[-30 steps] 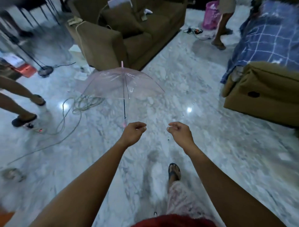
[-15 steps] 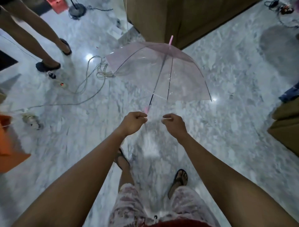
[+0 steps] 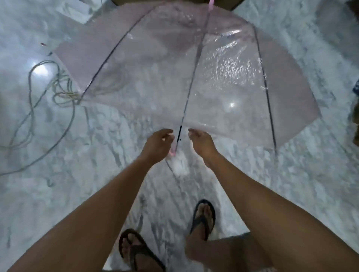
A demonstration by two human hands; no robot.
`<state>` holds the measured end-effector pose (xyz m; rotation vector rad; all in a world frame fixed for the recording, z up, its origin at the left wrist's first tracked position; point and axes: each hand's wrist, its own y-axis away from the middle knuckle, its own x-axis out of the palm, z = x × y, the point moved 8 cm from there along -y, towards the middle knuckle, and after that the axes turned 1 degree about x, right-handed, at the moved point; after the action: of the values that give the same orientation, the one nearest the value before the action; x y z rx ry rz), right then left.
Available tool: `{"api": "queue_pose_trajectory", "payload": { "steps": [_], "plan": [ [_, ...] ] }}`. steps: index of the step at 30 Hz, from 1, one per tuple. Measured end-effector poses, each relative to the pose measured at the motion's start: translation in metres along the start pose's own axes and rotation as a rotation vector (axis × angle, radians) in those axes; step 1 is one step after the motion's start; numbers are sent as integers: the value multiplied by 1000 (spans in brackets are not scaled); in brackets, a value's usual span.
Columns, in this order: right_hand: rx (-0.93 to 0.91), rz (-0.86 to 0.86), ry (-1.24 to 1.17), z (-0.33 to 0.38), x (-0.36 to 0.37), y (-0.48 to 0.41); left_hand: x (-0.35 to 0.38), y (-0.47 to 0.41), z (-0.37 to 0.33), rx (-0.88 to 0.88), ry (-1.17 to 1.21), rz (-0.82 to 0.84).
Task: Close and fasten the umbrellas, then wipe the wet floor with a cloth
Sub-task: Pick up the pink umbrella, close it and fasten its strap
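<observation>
An open see-through pink umbrella [image 3: 223, 64] lies tilted on the marble floor [image 3: 291, 184], its canopy beaded with water drops. Its dark shaft [image 3: 179, 134] runs down towards me and ends in a pink hooked handle [image 3: 172, 152]. My left hand [image 3: 158, 144] hovers just left of the shaft with its fingers loosely curved, close beside the handle. On the other side of the shaft is my right hand [image 3: 202, 143], also with relaxed, curved fingers. A small gap shows between each hand and the shaft. No cloth is in view.
A grey cable [image 3: 58, 91] lies coiled on the floor at the left, partly under the canopy's edge. A white box [image 3: 77, 11] sits at the top left. The base of a brown sofa [image 3: 124, 2] is behind the umbrella. My sandalled feet [image 3: 204, 215] stand below.
I have walked up to the umbrella, which now fills the upper view. My loosely fisted hands have opened and come to either side of the shaft, just above the handle.
</observation>
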<state>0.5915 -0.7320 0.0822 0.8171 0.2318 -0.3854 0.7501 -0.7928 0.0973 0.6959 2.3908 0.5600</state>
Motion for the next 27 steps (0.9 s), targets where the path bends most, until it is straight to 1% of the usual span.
{"api": "queue_pose_trajectory", "payload": {
  "steps": [3,5,7,9,12,14,17,20,22,24,27],
  "plan": [
    [-32,0,-21,-5,12,-76,27,-79,33,47,-45,-34],
    [-76,-23,-23,-2,15,-124,47,-129,50,100,-31,-29],
    [-176,-59,-56,8,17,-164,69,-169,55,164,37,4],
    [-237,-27,-83,21,20,-191,88,-199,56,184,99,52],
    [-318,-6,-87,37,17,-201,102,-212,48,235,312,66],
    [-321,-5,-117,45,9,-181,90,-189,34,224,353,16],
    [-285,51,-164,63,-10,-122,67,-128,-3,218,290,-44],
    [-203,108,-242,98,-44,-56,41,-52,-70,218,247,-84],
    [-164,101,-288,125,-76,-9,20,-4,-126,162,269,-110],
    [-131,70,-335,150,-112,42,4,37,-181,66,278,-57],
    [-76,18,-381,183,-170,126,-11,96,-257,-16,268,86]
  ]
}}
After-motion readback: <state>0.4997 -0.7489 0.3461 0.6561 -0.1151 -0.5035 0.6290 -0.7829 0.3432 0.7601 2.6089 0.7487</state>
